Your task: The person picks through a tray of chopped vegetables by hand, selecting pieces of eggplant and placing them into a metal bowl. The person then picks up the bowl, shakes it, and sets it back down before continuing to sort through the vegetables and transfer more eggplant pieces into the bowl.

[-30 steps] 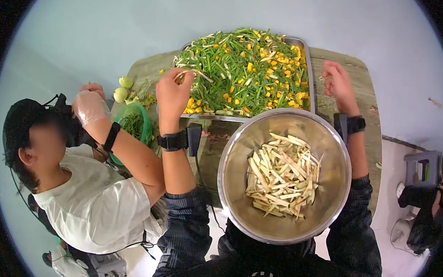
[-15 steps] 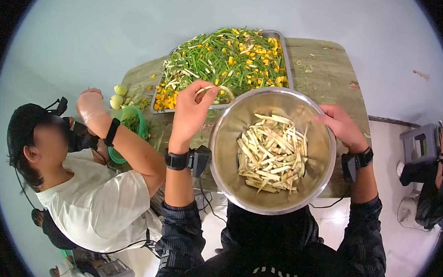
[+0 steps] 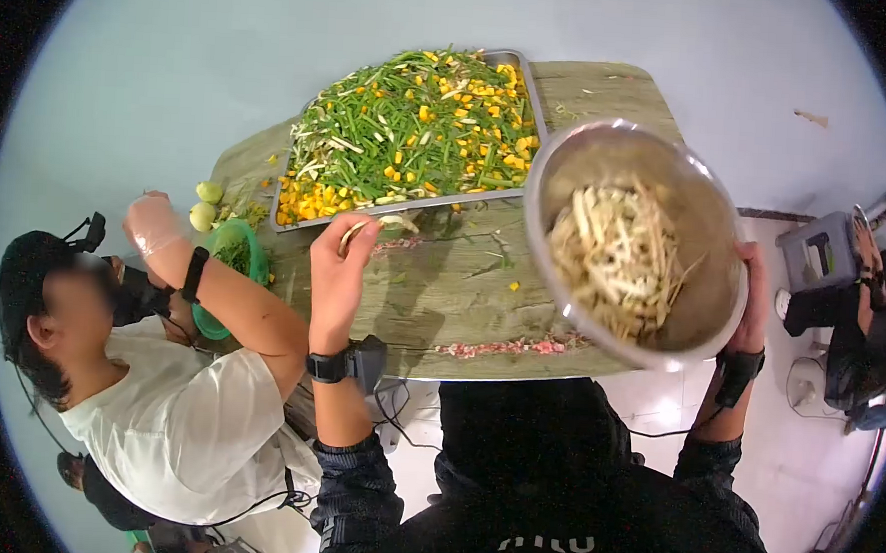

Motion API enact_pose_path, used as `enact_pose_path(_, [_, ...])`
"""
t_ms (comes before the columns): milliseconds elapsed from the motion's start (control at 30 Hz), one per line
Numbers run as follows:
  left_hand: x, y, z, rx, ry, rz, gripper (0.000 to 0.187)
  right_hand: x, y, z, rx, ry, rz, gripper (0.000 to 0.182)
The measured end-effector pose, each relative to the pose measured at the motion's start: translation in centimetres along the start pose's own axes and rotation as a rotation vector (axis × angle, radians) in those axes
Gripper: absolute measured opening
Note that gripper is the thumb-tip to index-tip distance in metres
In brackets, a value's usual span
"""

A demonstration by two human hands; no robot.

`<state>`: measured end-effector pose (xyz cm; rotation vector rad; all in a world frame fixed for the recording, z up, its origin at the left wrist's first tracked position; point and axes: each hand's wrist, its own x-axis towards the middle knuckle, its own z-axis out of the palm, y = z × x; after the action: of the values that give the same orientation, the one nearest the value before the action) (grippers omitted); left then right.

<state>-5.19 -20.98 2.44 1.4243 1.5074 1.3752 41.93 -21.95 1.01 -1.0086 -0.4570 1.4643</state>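
My right hand [image 3: 752, 298] grips the right side of a large steel bowl [image 3: 704, 305], with part of the fingers hidden behind it. The bowl is tilted and a little blurred, held above the table's right part. Inside lies a heap of pale vegetable strips [image 3: 619, 261], perhaps eggplant. To the left, my left hand [image 3: 336, 286] pinches a curved pale vegetable strip [image 3: 398, 221] between thumb and fingers. That hand is just in front of the near edge of a metal tray [image 3: 437, 196] heaped with cut green stalks [image 3: 385, 138], orange cubes and pale pieces.
A co-worker in a white shirt [image 3: 180, 418] stands at left, one gloved hand [image 3: 155, 223] raised beside a green basin [image 3: 258, 267] of greens. Two pale round vegetables [image 3: 206, 202] lie behind it. Pinkish scraps [image 3: 509, 347] line the wooden table's [image 3: 431, 311] front. A grey bin [image 3: 825, 256] stands right.
The bowl has moved right and tilted in my right hand, away from my left hand, uncovering the table's middle. My left hand still pinches the strip. The whole view has shifted slightly.
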Motion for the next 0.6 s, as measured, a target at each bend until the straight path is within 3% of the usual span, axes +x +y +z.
enact_pose_path(100, [-0.4, -0.3, 1.2, -0.041, -0.053, -0.031, 0.013, 2.2, -0.6, -1.6, -0.043, 0.155, -0.176, 0.037])
enact_pose_path(233, [-1.1, 0.7, 3.7, -0.064, -0.108, -0.058, 0.012, 7.6, 0.5, -4.8, -0.287, 0.069, -0.275, 0.025])
enact_pose_path(400, [-2.5, 0.3, 5.6, -0.149, -0.203, -0.045, 0.010, 5.2, 1.0, 2.1, -0.198, 0.192, -0.395, 0.028])
enact_pose_path(500, [-3.6, 0.4, 6.1, -0.145, -0.146, -0.038, 0.011, 3.2, 3.8, 0.7, -0.013, 0.371, -0.362, 0.028])
enact_pose_path(567, [-3.5, -0.3, 6.1, -0.188, -0.107, -0.029, 0.011, 0.7, 8.0, -1.9, -0.183, 0.019, -0.370, 0.028])
enact_pose_path(600, [-3.3, -0.3, 6.2, -0.207, -0.096, -0.040, 0.010, -2.4, 9.7, 2.4, -0.193, 0.072, -0.208, 0.025])
